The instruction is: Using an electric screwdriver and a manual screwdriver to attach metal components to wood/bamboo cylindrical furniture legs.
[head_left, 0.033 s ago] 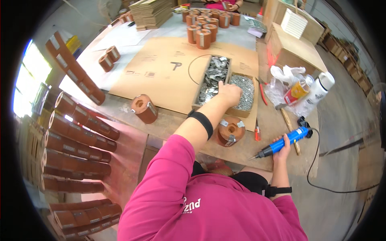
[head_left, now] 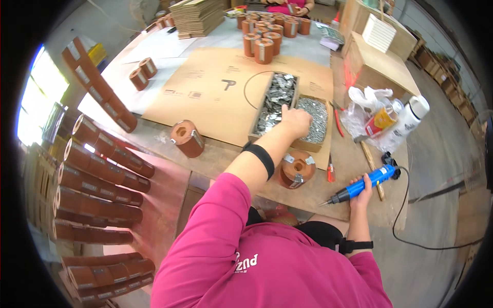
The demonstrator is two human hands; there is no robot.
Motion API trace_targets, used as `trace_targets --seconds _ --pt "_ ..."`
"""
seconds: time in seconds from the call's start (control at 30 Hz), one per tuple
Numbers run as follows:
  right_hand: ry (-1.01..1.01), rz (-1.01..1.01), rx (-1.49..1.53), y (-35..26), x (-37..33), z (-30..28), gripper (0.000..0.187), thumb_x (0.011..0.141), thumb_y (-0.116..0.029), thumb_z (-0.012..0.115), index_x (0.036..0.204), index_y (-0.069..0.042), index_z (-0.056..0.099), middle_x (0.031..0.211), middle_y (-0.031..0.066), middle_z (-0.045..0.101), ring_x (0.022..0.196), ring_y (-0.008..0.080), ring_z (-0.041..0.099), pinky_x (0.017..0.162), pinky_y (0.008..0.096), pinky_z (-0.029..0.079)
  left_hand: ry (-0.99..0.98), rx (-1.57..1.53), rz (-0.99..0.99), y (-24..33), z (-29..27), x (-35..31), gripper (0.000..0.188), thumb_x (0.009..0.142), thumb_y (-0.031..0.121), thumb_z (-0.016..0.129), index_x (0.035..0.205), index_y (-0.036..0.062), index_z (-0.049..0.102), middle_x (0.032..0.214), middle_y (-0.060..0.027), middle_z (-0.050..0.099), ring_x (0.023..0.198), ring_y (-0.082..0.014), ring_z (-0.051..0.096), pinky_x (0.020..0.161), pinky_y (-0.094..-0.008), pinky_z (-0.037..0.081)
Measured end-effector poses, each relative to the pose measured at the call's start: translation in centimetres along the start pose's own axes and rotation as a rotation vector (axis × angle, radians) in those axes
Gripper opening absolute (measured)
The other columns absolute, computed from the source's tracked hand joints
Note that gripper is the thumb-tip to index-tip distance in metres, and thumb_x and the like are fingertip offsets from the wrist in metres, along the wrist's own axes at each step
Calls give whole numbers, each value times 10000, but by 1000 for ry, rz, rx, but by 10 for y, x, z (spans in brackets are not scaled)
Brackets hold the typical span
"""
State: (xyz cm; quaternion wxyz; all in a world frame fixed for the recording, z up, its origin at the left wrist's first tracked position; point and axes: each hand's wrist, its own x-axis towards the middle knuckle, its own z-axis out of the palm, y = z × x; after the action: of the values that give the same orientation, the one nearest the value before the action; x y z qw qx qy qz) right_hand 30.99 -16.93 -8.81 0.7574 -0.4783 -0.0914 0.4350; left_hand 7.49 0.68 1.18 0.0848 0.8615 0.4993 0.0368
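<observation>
While rows of smooth brown cylinders [head_left: 100, 187], set end to end, are filling the space left of the wooden bench [head_left: 221, 160], a lone upright cylinder [head_left: 193, 146] with an angular hole in its top is standing near the front edge. A flat tan cardboard sheet [head_left: 205, 110] is covering the bench's middle. On its right side, an oblong box [head_left: 261, 104] is holding a jumble of thin, shiny metal plates [head_left: 280, 90]. The left hand [head_left: 298, 123] is reaching across the wall between this box and a squarer carton [head_left: 310, 147] of fine grey metal pieces [head_left: 315, 110]; its fingertips are partly hiding, so I cannot tell whether they are gripping anything. Nearer the person, a squat brown cylinder [head_left: 290, 176] is standing upright, small metal plates sitting on its rim. A red-handled tool [head_left: 331, 175] is lying just beside it. The right hand [head_left: 361, 197] is wrapping round a blue electric screwdriver [head_left: 379, 176], whose slim tip is pointing left. Beyond, a crinkled plastic bag [head_left: 368, 97] is slumping beside a smooth white bottle [head_left: 414, 114].
</observation>
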Motion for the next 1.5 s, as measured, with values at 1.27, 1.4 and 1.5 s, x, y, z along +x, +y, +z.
trace_targets --seconds 1.27,1.4,1.5 --pt "-859 -563 106 -109 -149 165 477 801 -216 471 1196 -13 297 774 76 457 665 161 460 613 335 440 279 -1227 294 34 -12 -190 120 713 14 648 795 -9 563 767 -64 550 719 -138 549 669 -253 474" --pt "-849 -576 100 -110 -149 166 478 797 -211 471 1197 -12 300 770 76 456 655 160 459 611 333 441 282 -1225 289 31 -12 -189 109 725 16 637 806 -14 571 781 -74 565 721 -145 552 665 -257 466" --pt "-860 -578 80 -109 -149 167 481 795 -205 472 1200 -11 300 765 77 455 655 161 461 609 333 443 307 -1198 314 29 -11 -188 103 725 12 631 806 -16 573 780 -83 572 726 -168 557 663 -271 455"
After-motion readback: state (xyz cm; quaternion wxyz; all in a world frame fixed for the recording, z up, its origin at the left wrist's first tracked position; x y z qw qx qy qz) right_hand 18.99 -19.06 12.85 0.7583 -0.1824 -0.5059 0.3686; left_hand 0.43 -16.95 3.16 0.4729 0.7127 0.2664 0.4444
